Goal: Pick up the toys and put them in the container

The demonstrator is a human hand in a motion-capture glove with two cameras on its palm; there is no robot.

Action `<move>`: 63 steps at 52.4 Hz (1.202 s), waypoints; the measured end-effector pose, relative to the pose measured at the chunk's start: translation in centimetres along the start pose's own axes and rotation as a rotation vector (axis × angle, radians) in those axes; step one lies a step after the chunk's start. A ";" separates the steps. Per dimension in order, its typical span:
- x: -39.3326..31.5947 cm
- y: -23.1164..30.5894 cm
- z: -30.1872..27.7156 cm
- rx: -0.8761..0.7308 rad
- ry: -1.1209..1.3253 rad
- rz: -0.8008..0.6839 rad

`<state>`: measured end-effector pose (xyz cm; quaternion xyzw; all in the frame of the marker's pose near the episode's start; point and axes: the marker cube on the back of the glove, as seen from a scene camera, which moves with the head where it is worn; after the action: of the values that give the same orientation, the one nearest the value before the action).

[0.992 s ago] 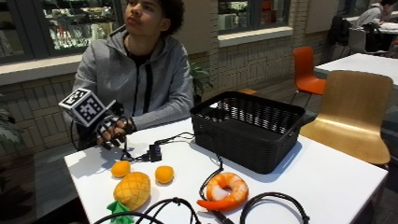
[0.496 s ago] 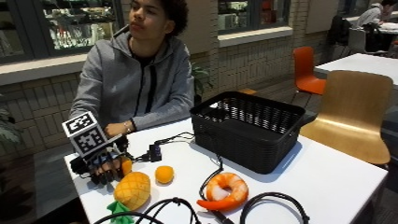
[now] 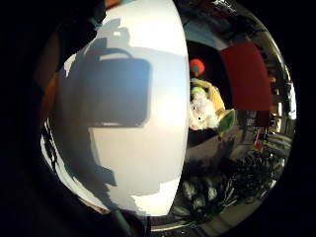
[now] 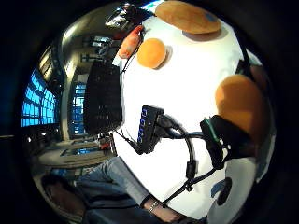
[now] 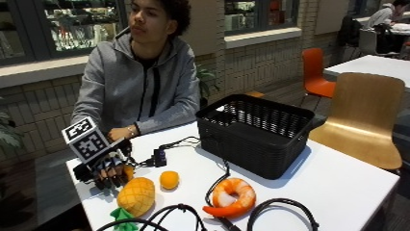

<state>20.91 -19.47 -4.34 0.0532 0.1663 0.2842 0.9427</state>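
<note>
My gloved right hand [image 5: 108,172] is down on the white table [image 5: 346,178] at its left end. Its fingers curl over a small orange fruit toy [image 5: 128,172], which looms close to the palm in the thumb side view [image 4: 240,106]. A second orange toy [image 5: 169,179] [image 4: 152,52] lies just to the right. In front of the hand lies a plush pineapple [image 5: 135,196] [image 4: 187,16]. A plush shrimp [image 5: 230,196] [image 4: 130,42] lies further right. The black mesh basket [image 5: 256,132] [image 4: 103,98] stands open at the table's middle.
A small black USB hub [image 5: 160,157] [image 4: 148,122] with cables lies between the hand and the basket. More black cable loops [image 5: 282,211] lie at the front edge. The person's bare left hand [image 5: 120,132] rests behind the gloved one. A wooden chair [image 5: 365,115] stands at the right.
The gloved hand has come down from above the table's left end and forward onto the nearest orange toy. The other toys and the basket have not moved.
</note>
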 end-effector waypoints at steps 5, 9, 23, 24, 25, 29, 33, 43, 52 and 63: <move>-0.5 0.0 0.0 0.087 0.106 -0.039; -1.2 -0.1 -0.4 0.143 0.204 -0.036; -9.3 0.7 -5.3 0.272 0.112 -0.188; -10.7 0.7 -5.7 0.290 0.104 -0.213; -12.2 0.7 -6.1 0.305 0.099 -0.241; -17.9 -0.2 -7.4 0.344 0.114 -0.393; -23.3 -1.4 -7.6 0.334 0.125 -0.549; -32.7 -2.6 -4.9 0.208 0.148 -0.735; -35.9 -3.3 -3.5 0.195 0.147 -0.785; -35.6 -3.4 -4.1 0.169 0.227 -0.775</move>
<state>-6.61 -41.93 1.19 0.0322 0.2998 -0.1024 0.9479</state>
